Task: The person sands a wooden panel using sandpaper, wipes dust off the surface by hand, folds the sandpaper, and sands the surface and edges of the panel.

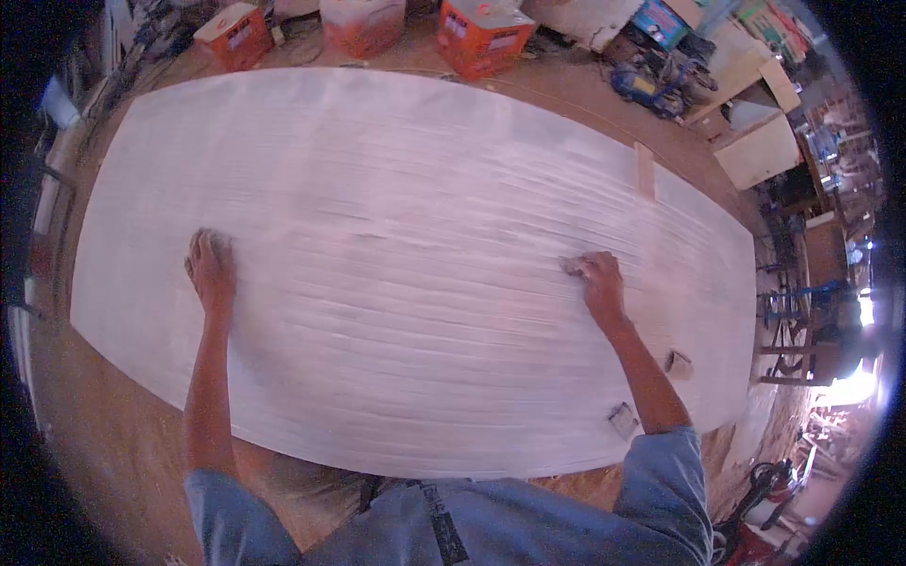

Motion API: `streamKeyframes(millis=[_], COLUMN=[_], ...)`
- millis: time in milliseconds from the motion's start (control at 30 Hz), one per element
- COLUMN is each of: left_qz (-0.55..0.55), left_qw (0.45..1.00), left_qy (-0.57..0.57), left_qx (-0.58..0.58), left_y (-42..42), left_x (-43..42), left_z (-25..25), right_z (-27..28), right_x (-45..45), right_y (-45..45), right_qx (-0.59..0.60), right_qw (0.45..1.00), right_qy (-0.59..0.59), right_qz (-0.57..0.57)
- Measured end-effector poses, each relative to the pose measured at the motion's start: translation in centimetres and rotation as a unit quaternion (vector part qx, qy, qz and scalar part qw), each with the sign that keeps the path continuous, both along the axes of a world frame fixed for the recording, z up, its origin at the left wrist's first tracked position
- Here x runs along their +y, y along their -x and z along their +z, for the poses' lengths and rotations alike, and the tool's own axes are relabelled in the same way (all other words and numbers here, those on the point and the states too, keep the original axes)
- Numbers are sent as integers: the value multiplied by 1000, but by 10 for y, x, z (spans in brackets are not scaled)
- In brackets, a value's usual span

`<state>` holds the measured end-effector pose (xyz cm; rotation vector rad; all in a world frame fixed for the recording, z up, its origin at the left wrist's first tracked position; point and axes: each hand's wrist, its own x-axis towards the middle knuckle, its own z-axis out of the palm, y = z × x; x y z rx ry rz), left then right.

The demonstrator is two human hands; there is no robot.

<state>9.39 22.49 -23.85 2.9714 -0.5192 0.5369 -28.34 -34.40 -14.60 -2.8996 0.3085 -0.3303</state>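
Observation:
A large white panel (377, 151) with streaky ridges lies flat in front of me. On its left part is my left hand (213, 269), fingers curled down against the surface. Something greyish shows at those fingertips, too blurred to name. Toward the right, my right hand (602, 280) pinches a small grey piece of sandpaper (572, 266) and holds it against the panel. Two more small folded grey pieces lie on the panel near my right forearm: one piece (678, 363) to its right, another piece (623, 421) just left of my sleeve.
A thin wooden strip (645, 172) rests at the panel's far right edge. Beyond the panel stand orange and white boxes (483, 40). A blue and yellow machine (646, 87) sits on the brown floor, near wooden boxes (757, 151). Chairs or stools (802, 321) stand at right.

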Motion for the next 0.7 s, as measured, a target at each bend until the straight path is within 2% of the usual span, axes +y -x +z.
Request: streamKeyframes(millis=[133, 167, 267, 333, 400, 433, 467, 500, 533, 600, 633, 700], left_qz=[45, 49, 35, 13, 3, 2, -6, -11, -4, -14, -9, 50], left_qw=[999, 998, 999, 1000, 997, 997, 997, 996, 996, 999, 999, 998], left_qy=[-1, 10, 6, -12, 63, 62, 71, 80, 80, -36, -37, -17], left_qx=[28, 31, 25, 22, 39, 40, 35, 31, 33, -17, -15, 26], left_y=[-3, 1, 3, -3, -13, -22, -34, -42, -50, -63, -64, -53], left_x=[-4, -6, -6, 3, 19, 31, 45, 57, 68, 84, 79, 59], left_z=[8, 12, 14, 18, 22, 22, 20, 18, 10, -5, 3, 19], right_z=[-45, -47, -36, -29, -35, -44, -41, -49, -38, 5, -2, -17], right_x=[89, 124, 189, 181, 150, 117, 81, 46, 17, 10, 16, 36], right_y=[-109, -142, -199, -191, -164, -131, -92, -55, -21, 0, -11, -36], right_qx=[-36, -34, -62, -32, 29, 55, 8, 41, 28, 59, 60, -43], right_qw=[995, 997, 985, 988, 993, 995, 996, 994, 989, 994, 994, 999], right_qy=[24, 1, -1, 3, 15, 22, 4, 91, 123, 21, 21, 7], right_qz=[92, 75, 164, 151, 112, 78, 86, 48, 73, -94, -89, -11])
